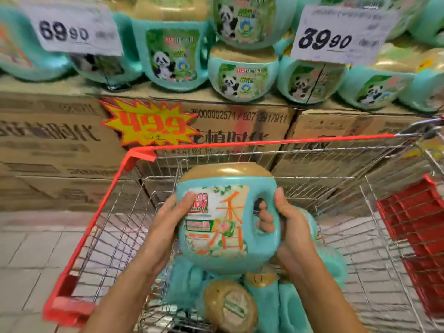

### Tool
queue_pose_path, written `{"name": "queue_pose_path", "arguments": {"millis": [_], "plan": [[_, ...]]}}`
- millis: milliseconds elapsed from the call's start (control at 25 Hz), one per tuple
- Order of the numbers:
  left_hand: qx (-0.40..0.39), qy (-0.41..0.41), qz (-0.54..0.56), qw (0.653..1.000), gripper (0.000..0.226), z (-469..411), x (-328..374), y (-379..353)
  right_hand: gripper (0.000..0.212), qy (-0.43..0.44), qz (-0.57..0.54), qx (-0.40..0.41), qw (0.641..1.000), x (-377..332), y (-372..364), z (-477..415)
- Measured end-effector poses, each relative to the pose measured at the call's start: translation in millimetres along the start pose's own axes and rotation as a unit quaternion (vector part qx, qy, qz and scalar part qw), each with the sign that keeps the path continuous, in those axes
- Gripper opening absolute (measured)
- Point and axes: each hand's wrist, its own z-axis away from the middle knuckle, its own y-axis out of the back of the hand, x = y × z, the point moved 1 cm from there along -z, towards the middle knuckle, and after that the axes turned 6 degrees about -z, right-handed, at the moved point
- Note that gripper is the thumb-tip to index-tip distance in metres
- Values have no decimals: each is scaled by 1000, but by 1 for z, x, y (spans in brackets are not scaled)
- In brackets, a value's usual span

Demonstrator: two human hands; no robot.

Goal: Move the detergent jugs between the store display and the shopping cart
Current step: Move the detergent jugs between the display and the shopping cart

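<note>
Right grip [292, 227] was wrapped round the handle [264, 188] of the jug [216, 219] in the head view. Its fingers [263, 218] poked through the handle hole and its thumb lay on the outside. Left grip [168, 227] held the other side, with the thumb on the front label and the fingers going round the back. Both were squeezing the same jug between them.

The jug was up in the air over the shopping cart [264, 143], near its middle. It stood nearly upright, with the gold cap [225, 169] on top, tipped a little away from the person. So its long way ran up and down, and the handle was on the right.

More jugs [266, 308] lay in the cart right under it. The display jugs [173, 56] sat ahead and higher up on cardboard boxes [60, 140], just past the cart's far rim.

It was not clear which way the jug was going. To reach the display it would need to go up and forward. To go in the cart it would go straight down. Either way the right grip looked best placed to carry the weight, as it had the handle.
</note>
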Motion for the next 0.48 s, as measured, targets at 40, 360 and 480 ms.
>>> {"name": "queue_pose_path", "arguments": {"millis": [40, 360, 480], "plan": [[10, -14, -7, 1000, 30, 10, 3, 10, 38, -14, -4, -5, 1000, 10, -6, 0], [155, -37, 5, 987, 57, 100, 25, 108, 34, -74, 78, -47, 993, 109, -91, 31], [161, -30, 11, 986, 54, 139, 39, 163, 34, -79, 89, -61, 991, 158, -126, 46]]}}
